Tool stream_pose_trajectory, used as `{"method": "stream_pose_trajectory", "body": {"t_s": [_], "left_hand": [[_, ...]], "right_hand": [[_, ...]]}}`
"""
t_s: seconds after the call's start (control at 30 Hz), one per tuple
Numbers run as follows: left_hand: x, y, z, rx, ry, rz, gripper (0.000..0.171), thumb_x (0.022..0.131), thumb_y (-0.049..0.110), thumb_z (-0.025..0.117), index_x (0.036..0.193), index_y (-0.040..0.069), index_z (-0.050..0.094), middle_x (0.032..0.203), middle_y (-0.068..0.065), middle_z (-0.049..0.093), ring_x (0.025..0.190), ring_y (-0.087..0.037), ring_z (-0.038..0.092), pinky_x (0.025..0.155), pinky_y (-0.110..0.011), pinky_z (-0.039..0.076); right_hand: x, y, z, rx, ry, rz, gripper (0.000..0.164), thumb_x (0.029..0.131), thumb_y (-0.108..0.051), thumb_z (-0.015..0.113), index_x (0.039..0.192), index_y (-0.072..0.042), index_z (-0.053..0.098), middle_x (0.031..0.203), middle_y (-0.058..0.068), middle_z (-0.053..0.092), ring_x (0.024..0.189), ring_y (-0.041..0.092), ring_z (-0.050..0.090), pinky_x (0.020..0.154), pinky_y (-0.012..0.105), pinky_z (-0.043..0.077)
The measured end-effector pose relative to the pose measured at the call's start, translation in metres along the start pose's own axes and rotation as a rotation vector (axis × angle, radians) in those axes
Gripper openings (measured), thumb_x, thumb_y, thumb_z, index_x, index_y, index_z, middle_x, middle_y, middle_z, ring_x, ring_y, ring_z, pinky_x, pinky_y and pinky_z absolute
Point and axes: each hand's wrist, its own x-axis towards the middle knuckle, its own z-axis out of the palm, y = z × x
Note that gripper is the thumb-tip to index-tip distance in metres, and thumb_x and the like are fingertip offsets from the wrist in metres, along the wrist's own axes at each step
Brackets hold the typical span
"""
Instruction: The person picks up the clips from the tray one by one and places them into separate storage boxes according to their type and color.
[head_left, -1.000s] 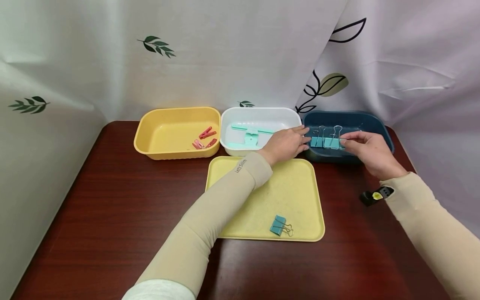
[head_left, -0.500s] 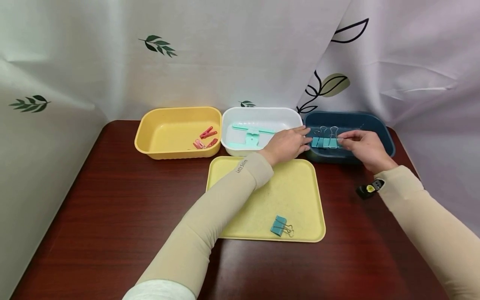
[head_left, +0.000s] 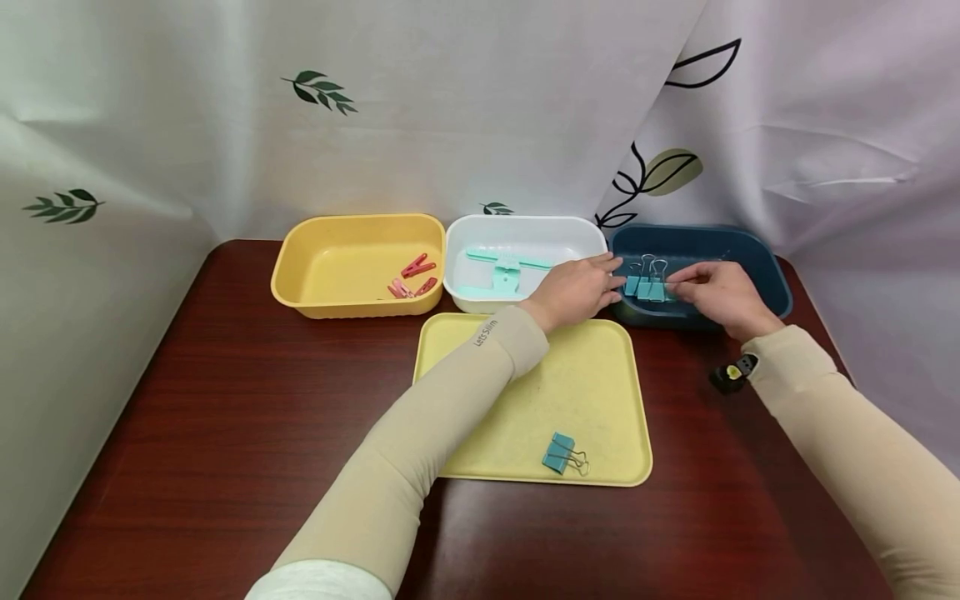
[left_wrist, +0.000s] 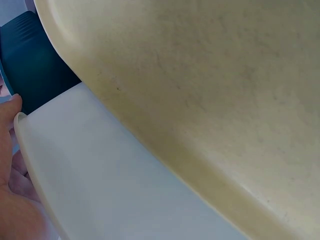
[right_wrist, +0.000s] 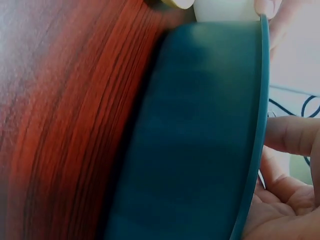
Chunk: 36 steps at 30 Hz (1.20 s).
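My right hand reaches into the dark blue bin and pinches a teal binder clip at the right end of a row. Beside it stand other teal binder clips with wire handles upright. In the right wrist view the bin's wall hides the clips, and the fingers bend over its rim. My left hand lies with relaxed fingers across the adjoining rims of the white bin and the blue bin. Its thumb touches the white rim in the left wrist view.
A yellow bin at left holds several red and pink clothespins. Mint-green pieces lie in the white bin. In front, a pale yellow tray bears one teal binder clip, partly under my left forearm. A patterned curtain hangs behind.
My right hand has moved left inside the blue bin, and the row of binder clips is closer together. The left hand stays in place.
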Motion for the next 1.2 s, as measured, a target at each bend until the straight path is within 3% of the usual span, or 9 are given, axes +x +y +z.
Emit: {"method": "stream_pose_trajectory", "body": {"t_s": [0.27, 0.43, 0.73, 1.07, 1.2], "left_hand": [[0.001, 0.000, 0.001, -0.005, 0.002, -0.001, 0.042, 0.108, 0.037, 0.047, 0.145, 0.019, 0.056, 0.160, -0.004, 0.036, 0.150, -0.015, 0.025, 0.117, -0.026, 0.027], [0.001, 0.000, 0.001, -0.001, -0.003, -0.007, 0.042, 0.108, 0.037, 0.047, 0.146, 0.020, 0.055, 0.161, -0.004, 0.035, 0.150, -0.015, 0.024, 0.117, -0.026, 0.027], [0.001, 0.000, 0.000, 0.006, -0.010, -0.011, 0.042, 0.108, 0.037, 0.046, 0.146, 0.020, 0.055, 0.161, -0.003, 0.035, 0.150, -0.015, 0.024, 0.117, -0.026, 0.026], [0.001, -0.001, 0.001, 0.008, 0.005, -0.003, 0.041, 0.108, 0.037, 0.047, 0.145, 0.020, 0.056, 0.160, -0.003, 0.036, 0.150, -0.015, 0.025, 0.117, -0.026, 0.027], [0.001, -0.001, 0.001, 0.005, 0.004, -0.003, 0.041, 0.108, 0.037, 0.047, 0.145, 0.020, 0.056, 0.160, -0.003, 0.036, 0.150, -0.015, 0.025, 0.117, -0.026, 0.026]], "right_hand": [[0.004, 0.003, -0.003, -0.063, -0.022, -0.031, 0.037, 0.103, -0.025, 0.056, 0.122, 0.005, 0.066, 0.124, 0.026, 0.059, 0.105, 0.034, 0.055, 0.078, 0.034, 0.048], [0.004, 0.004, -0.004, -0.094, -0.036, -0.052, 0.035, 0.102, -0.025, 0.059, 0.118, 0.005, 0.068, 0.118, 0.023, 0.060, 0.100, 0.031, 0.050, 0.074, 0.036, 0.046], [0.009, 0.004, -0.004, -0.105, -0.107, -0.058, 0.033, 0.098, -0.022, 0.066, 0.116, 0.005, 0.070, 0.102, 0.013, 0.070, 0.090, 0.025, 0.058, 0.070, 0.031, 0.049], [0.013, 0.002, -0.002, -0.155, -0.174, -0.067, 0.031, 0.100, -0.017, 0.059, 0.116, 0.006, 0.070, 0.109, 0.018, 0.070, 0.101, 0.030, 0.057, 0.076, 0.033, 0.049], [0.014, 0.002, 0.000, -0.191, -0.179, -0.084, 0.028, 0.099, -0.012, 0.057, 0.114, 0.008, 0.071, 0.111, 0.022, 0.070, 0.103, 0.032, 0.057, 0.081, 0.040, 0.050]]}}
